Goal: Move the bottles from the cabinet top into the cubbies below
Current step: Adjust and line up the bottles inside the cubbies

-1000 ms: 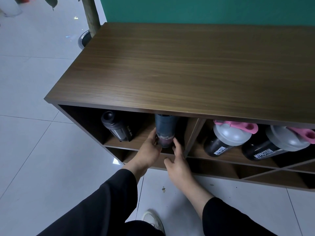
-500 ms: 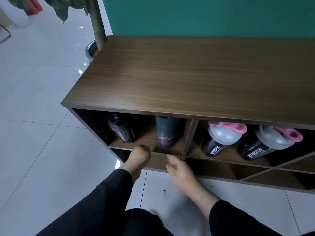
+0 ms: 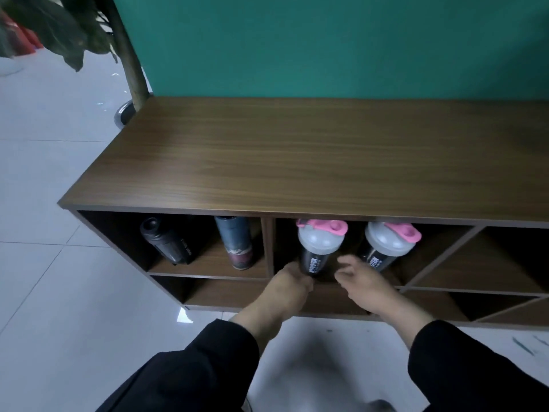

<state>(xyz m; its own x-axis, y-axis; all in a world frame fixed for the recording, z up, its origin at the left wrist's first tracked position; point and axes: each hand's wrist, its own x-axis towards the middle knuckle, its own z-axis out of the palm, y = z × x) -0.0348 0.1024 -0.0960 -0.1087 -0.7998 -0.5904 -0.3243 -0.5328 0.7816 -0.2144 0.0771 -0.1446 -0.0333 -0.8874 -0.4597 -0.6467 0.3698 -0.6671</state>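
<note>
The wooden cabinet top (image 3: 326, 156) has no bottles on it. In the upper left cubby lie a black bottle (image 3: 169, 242) and a dark blue bottle (image 3: 236, 242) with a reddish base. The upper right cubby holds two black shakers with grey lids and pink caps, the left shaker (image 3: 319, 248) and the right shaker (image 3: 386, 245). My left hand (image 3: 289, 288) is at the left shaker's base with its fingers curled. Whether it grips the shaker is hidden. My right hand (image 3: 365, 282) hovers between the two shakers, fingers apart, holding nothing.
A lower row of cubbies (image 3: 231, 292) and diagonal-divided compartments (image 3: 463, 263) at the right have nothing in them. A plant trunk (image 3: 127, 58) in a pot stands at the cabinet's back left corner, against the green wall (image 3: 326, 43). White tiled floor (image 3: 59, 292) surrounds the cabinet.
Both hands let go of the dark blue bottle, drew back, then moved right to the cubby with the two shakers. The view has shifted to the right and back.
</note>
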